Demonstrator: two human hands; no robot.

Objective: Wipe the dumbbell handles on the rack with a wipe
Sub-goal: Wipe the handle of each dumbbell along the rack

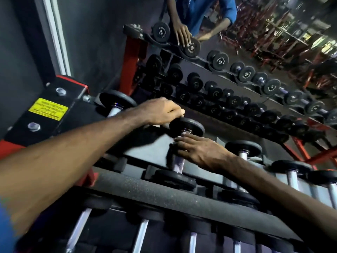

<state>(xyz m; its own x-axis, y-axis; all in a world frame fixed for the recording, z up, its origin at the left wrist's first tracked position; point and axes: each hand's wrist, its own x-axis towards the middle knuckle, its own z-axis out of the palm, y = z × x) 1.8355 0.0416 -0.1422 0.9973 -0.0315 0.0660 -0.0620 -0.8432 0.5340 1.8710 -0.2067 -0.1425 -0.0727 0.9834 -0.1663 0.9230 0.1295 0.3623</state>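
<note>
— Where is the dumbbell being wiped?
— On the rack's top tier, second from the end; its far disc is gripped by the left hand, its handle is covered by the right hand, fingers extended. No wipe can be made out.
— What is left?
— Most handles, judging by the row.
— Any writing?
— A yellow label, unreadable.

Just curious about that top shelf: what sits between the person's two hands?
In the head view, the far black weight plate of one dumbbell: the left hand rests on it, the right hand on its handle below.
</note>
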